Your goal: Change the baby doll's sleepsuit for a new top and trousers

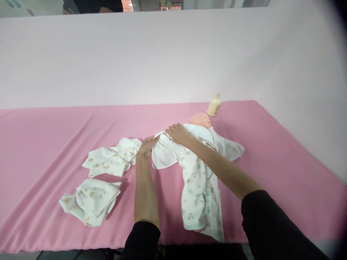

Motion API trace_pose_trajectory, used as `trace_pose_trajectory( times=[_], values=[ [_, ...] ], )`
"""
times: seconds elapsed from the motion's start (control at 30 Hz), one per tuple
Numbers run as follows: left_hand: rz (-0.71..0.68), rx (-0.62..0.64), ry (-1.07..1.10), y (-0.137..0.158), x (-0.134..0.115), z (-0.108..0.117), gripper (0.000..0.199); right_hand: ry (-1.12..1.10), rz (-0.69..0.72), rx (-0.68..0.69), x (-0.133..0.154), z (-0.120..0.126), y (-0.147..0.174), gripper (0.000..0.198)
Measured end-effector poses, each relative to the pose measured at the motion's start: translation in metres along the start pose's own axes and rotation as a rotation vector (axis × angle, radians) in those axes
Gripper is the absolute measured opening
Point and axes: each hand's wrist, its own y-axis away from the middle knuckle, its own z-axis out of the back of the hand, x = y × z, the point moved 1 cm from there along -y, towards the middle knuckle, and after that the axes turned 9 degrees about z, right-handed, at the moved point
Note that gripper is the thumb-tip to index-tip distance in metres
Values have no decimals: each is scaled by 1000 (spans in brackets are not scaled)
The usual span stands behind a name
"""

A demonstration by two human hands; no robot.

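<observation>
A baby doll lies on its back with its head toward the wall. It wears a white baby garment with small green prints, and its legs are mostly covered. My left hand is closed on the cuff end of the white sleeve, stretched out to the left. Across the doll's near side reaches my right arm, and my right hand is closed on the upper edge of the same sleeve. The other sleeve spreads flat to the right. Whether the doll's arm is inside the held sleeve is hidden.
Two crumpled white printed baby garments, an upper one and a lower one, lie on the left. A pale yellow pump bottle stands behind the doll's head. The pink sheet meets a white wall at the back and right.
</observation>
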Motion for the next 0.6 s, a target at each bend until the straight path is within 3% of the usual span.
trace_pose_trajectory(
  times=[0.13, 0.43, 0.6],
  values=[
    [17, -18, -6, 4, -2, -2, 32, -20, 34, 7, 12, -6, -13, 30],
    [105, -274, -65, -4, 4, -1, 11, -5, 15, -17, 13, -2, -6, 31],
    [118, -355, -68, -9, 7, 0, 13, 26, -30, 7, 18, 7, -2, 34]
  ],
)
